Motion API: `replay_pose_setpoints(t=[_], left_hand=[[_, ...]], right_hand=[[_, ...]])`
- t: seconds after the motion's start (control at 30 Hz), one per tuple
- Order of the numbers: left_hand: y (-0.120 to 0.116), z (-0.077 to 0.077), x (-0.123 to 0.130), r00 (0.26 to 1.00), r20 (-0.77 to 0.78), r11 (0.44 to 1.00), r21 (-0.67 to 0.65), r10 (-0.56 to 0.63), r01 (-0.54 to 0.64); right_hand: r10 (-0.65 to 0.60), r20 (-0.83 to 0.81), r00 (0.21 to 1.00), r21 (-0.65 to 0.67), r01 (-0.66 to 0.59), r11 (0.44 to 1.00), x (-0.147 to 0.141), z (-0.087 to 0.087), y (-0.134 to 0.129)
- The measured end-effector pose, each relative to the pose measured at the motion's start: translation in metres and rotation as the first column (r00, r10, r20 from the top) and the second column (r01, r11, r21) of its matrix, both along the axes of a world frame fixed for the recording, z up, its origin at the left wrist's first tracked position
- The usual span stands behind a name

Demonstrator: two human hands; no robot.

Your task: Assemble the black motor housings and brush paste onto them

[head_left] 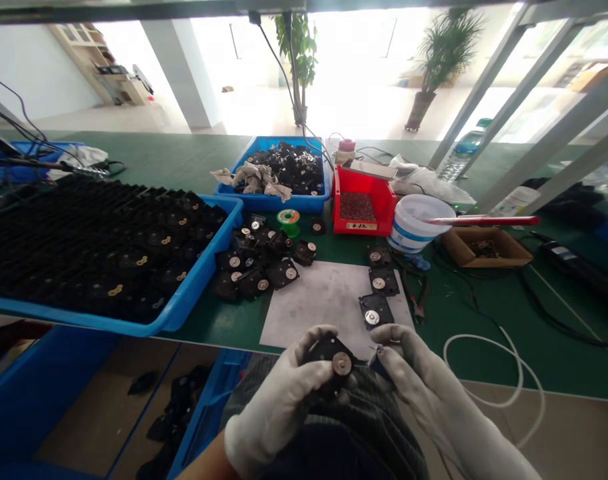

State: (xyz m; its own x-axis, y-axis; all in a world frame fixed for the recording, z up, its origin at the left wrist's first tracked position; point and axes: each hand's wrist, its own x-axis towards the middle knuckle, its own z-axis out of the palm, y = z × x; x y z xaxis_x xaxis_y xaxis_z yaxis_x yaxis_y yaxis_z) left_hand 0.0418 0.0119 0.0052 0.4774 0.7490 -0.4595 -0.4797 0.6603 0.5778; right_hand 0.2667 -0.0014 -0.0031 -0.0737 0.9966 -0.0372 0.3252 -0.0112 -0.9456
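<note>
Over the green workbench (449,307), left hand (279,393) clamps a black module (329,347) (metal hub (341,363)); right hand (429,380) pinches a blue piece (378,365).

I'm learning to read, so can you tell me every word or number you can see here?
White label on the red plastic bin: dark writing, too small to read.
White strip on the long black device: too blurred to read.
White plastic bottle: too blurred to read.

Over on the green bench (574,367), a red bin (381,200) is holding dark granules (357,207), a blue-striped white bucket (409,233) is sitting just beside it, a cardboard box (484,257) is lying further right, and a potted plant (444,60) is standing beyond!
</note>
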Motion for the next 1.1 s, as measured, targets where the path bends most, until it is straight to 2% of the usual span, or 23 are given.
replay_pose_setpoints(t=[0.17, 0.5, 0.83, 1.1], left_hand=[[-0.003, -0.002, 0.003, 0.998, -0.068, 0.997, 0.075, 0.004, 0.001], [-0.004, -0.008, -0.001, 0.97, -0.244, 0.985, 0.162, -0.024, 0.065], [-0.004, -0.003, -0.003, 0.966, -0.256, 0.979, 0.179, -0.045, 0.093], [-0.004, -0.006, -0.003, 0.965, -0.257, 0.974, 0.203, -0.043, 0.097]], right_hand=[[-0.021, -0.127, 0.992, -0.103, 0.008, 0.995, -0.019, 0.004, -0.003], [0.058, -0.052, 0.997, -0.129, -0.064, 0.99, -0.029, 0.016, 0.0], [0.08, -0.036, 0.996, -0.149, -0.084, 0.985, -0.03, 0.022, 0.002], [0.096, -0.01, 0.995, -0.129, -0.097, 0.987, -0.03, 0.023, 0.002]])
